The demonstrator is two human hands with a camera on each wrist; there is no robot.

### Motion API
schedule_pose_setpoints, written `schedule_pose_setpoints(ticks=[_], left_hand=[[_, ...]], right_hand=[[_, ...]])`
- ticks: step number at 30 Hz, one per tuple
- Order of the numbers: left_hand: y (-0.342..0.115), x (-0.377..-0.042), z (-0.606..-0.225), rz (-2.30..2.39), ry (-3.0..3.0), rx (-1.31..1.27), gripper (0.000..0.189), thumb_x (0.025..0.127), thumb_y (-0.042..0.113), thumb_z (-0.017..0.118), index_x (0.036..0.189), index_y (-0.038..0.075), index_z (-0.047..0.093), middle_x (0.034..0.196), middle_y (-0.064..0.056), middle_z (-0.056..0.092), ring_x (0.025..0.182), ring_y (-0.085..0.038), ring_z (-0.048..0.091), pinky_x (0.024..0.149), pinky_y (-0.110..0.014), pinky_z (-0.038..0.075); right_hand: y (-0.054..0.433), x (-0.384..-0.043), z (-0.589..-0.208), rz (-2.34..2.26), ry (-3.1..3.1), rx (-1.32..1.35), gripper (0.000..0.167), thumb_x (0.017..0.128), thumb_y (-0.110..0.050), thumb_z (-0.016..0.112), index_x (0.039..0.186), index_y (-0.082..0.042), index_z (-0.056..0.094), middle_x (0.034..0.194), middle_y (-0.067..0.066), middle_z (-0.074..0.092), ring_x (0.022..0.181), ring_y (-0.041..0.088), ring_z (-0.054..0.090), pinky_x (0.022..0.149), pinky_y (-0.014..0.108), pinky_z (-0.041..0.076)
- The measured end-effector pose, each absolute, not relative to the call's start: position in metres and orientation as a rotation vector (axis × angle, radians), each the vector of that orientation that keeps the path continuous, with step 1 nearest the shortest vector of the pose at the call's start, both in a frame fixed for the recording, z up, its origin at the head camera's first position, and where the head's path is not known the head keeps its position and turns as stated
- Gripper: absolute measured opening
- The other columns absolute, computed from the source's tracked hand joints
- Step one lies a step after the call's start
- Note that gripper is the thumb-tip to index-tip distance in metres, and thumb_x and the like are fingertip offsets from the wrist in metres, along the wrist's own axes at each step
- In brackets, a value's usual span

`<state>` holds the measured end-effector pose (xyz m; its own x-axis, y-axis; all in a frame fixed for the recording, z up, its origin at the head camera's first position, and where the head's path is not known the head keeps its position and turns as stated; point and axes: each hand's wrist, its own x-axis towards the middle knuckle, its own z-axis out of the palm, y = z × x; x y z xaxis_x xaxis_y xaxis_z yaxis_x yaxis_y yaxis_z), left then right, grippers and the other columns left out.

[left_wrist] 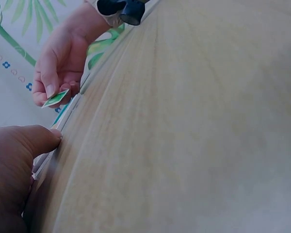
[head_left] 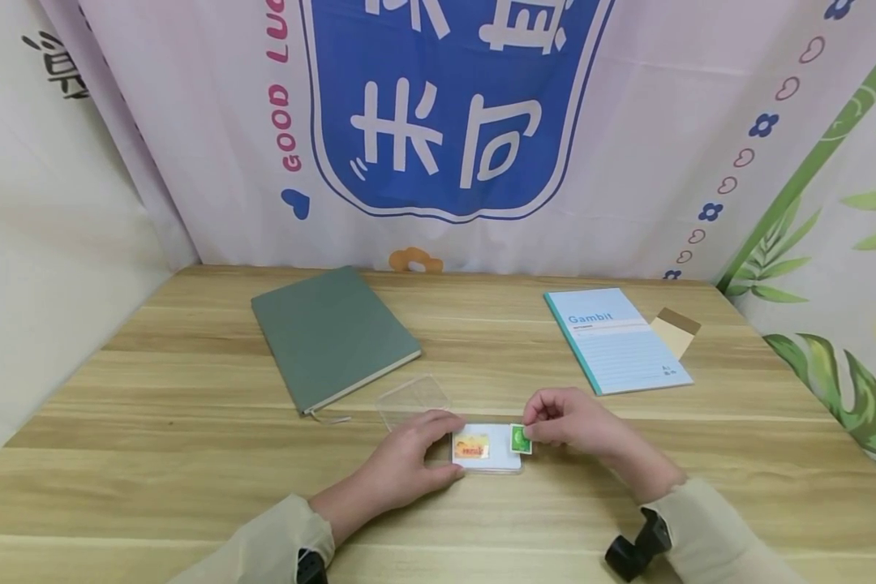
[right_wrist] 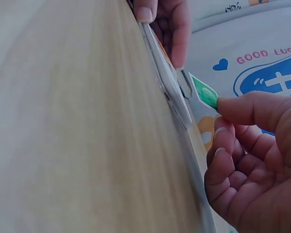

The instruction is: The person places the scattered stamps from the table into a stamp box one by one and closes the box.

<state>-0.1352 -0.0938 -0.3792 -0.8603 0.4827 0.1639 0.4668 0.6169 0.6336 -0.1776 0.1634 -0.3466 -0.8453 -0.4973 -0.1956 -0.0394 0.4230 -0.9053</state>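
My right hand (head_left: 573, 422) pinches a small green stamp (head_left: 521, 440) with a white border between thumb and forefinger. In the right wrist view the stamp (right_wrist: 203, 91) is raised off the white surface. Below it, a flat clear case (head_left: 502, 461) with a white inside lies on the table. An orange and yellow stamp (head_left: 472, 446) is on its left half. My left hand (head_left: 412, 462) holds the case's left end, thumb at the near edge and fingers at the far edge. Part of that end is hidden by the fingers.
A clear plastic cover (head_left: 409, 395) lies just behind the left hand. Farther back are a dark green notebook (head_left: 336, 337) at left and a light blue notebook (head_left: 613, 345) at right, partly over a tan card (head_left: 673, 334). A printed curtain (head_left: 226, 203) hangs behind the table.
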Motion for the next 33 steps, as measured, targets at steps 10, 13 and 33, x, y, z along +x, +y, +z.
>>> schedule_pose_setpoints(ticks=[10,13,33], left_hand=[[-0.094,-0.135,-0.38,1.105,2.797,0.838,0.049,0.08,0.022,0.072,0.124,0.007,0.057,0.125,-0.005,0.055,0.116,-0.023,0.051,0.098,-0.042,0.043],[-0.094,-0.135,-0.38,1.106,2.797,0.836,0.049,0.08,0.022,0.072,0.124,0.007,0.057,0.125,-0.006,0.055,0.116,-0.023,0.051,0.098,-0.042,0.043],[-0.094,-0.138,-0.38,1.109,2.799,0.846,0.048,0.08,0.02,0.072,0.123,0.005,0.058,0.124,-0.008,0.056,0.115,-0.026,0.051,0.096,-0.044,0.043]], right_hand=[[0.151,-0.176,-0.35,-1.401,2.27,-0.44,0.013,0.082,-0.007,0.065,0.088,0.002,0.058,0.075,0.003,0.052,0.064,0.014,0.044,0.052,0.02,0.038],[0.149,-0.176,-0.351,-1.379,2.292,-0.453,0.012,0.082,-0.007,0.065,0.087,0.002,0.059,0.075,0.003,0.053,0.063,0.015,0.044,0.052,0.02,0.038],[0.133,-0.174,-0.354,-1.268,2.46,-0.394,0.006,0.078,-0.004,0.066,0.081,-0.001,0.061,0.072,0.003,0.054,0.064,0.014,0.047,0.054,0.022,0.04]])
